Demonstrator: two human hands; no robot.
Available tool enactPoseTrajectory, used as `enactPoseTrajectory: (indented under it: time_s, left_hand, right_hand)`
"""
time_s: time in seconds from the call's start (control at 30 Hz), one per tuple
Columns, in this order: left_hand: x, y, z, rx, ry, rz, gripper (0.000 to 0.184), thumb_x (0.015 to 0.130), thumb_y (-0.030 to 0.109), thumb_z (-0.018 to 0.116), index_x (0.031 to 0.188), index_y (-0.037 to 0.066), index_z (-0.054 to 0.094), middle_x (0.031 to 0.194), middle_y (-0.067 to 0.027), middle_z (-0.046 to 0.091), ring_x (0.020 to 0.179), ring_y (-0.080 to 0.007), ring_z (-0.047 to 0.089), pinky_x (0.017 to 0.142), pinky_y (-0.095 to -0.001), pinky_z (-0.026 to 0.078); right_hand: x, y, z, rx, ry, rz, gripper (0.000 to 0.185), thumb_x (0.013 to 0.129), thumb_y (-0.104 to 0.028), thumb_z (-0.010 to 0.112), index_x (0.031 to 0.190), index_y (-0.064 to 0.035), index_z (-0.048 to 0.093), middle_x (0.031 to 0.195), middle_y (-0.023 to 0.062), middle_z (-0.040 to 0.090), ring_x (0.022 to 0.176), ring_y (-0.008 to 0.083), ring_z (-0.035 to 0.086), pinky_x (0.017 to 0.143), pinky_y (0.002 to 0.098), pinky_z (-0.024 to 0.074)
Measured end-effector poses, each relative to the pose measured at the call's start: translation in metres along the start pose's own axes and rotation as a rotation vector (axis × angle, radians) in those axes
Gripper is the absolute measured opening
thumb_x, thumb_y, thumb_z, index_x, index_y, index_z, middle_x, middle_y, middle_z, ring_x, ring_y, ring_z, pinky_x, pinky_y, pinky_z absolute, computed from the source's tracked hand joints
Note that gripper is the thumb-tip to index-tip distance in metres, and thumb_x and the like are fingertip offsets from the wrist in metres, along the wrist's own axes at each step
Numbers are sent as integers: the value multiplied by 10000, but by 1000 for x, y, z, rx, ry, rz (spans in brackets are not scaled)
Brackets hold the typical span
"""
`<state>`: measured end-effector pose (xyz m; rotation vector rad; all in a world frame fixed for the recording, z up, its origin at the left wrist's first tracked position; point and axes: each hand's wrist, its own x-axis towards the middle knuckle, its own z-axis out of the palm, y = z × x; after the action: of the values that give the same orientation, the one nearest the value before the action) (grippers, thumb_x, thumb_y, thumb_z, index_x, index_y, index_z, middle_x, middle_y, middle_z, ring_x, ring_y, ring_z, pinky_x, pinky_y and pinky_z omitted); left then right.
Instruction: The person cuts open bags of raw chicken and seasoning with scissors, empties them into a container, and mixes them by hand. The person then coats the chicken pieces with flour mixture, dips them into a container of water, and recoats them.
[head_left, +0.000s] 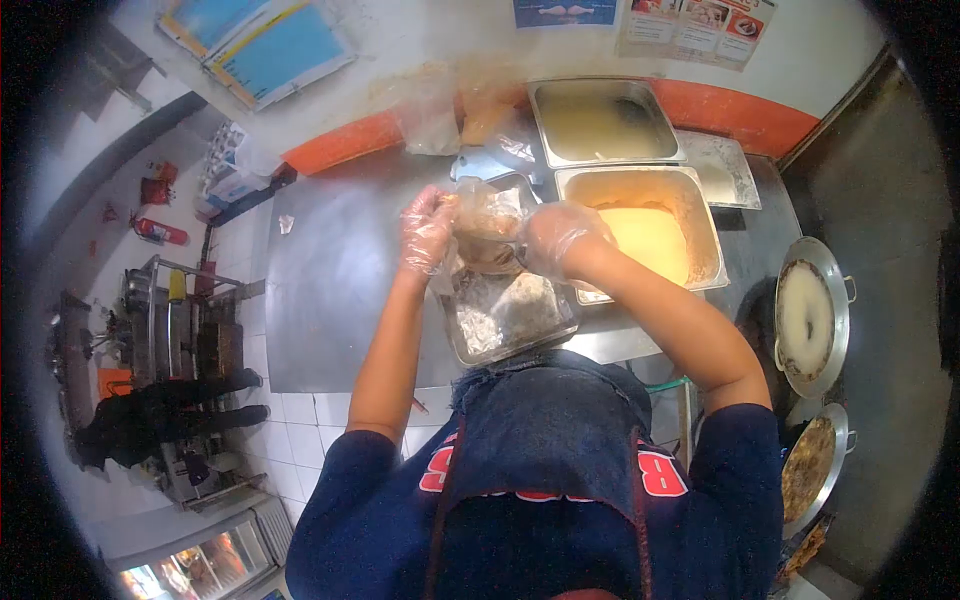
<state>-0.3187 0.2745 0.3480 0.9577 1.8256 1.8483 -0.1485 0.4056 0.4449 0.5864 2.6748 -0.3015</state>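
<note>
In the head view, my left hand [428,230], in a clear plastic glove, pinches the left side of a clear plastic bag [493,213]. Something pale brown shows inside the bag, but its kind is unclear. My right hand [562,238], gloved too, is closed at the bag's right side; its fingertips are partly hidden. Below both hands is a metal tray [515,345] with crumpled clear plastic and whitish contents. Right of it, partly behind my right forearm, stands a steel pan [705,200] holding a pale yellow mass.
Behind is a second steel pan [602,150] with cloudy liquid. A light blue object [478,163] lies near the wall on the steel table [340,280]. Two large round pans [838,300] stand at the right, one with foamy liquid. Another person [165,415] stands far left.
</note>
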Motion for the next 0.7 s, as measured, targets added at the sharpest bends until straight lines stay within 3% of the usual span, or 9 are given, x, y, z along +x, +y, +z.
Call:
enactPoseTrajectory:
  time_s: [0.17,0.43,0.63,0.7]
  left_hand:
    - [2,16,-7,28,1,-65,33,893,60,611,877,54,584,811,20,561,773,-72,500,689,-248,420]
    - [3,19,1,163,-62,-88,46,882,61,611,845,51,585,782,11,567,742,-79,507,679,-254,422]
    - [6,15,-10,132,-47,-89,44,875,62,612,841,54,585,760,4,565,720,-87,528,667,-257,435]
    - [7,14,-12,35,17,-77,63,880,79,615,829,57,584,757,23,549,708,-67,480,628,-246,401]
  right_hand:
    - [-35,3,-19,10,115,-48,297,798,-204,545,988,-75,732,990,169,699,968,337,669,849,414,532]
    - [2,1,-11,17,53,-37,280,817,-194,560,991,-51,727,1037,174,696,996,330,668,850,420,530]
    - [-1,-6,-9,87,23,-18,274,832,-196,570,1003,-42,718,1058,178,695,999,327,674,852,424,529]
    - [-10,-4,-14,85,7,-4,275,834,-198,572,1007,-41,716,1059,176,696,1000,327,674,852,425,529]
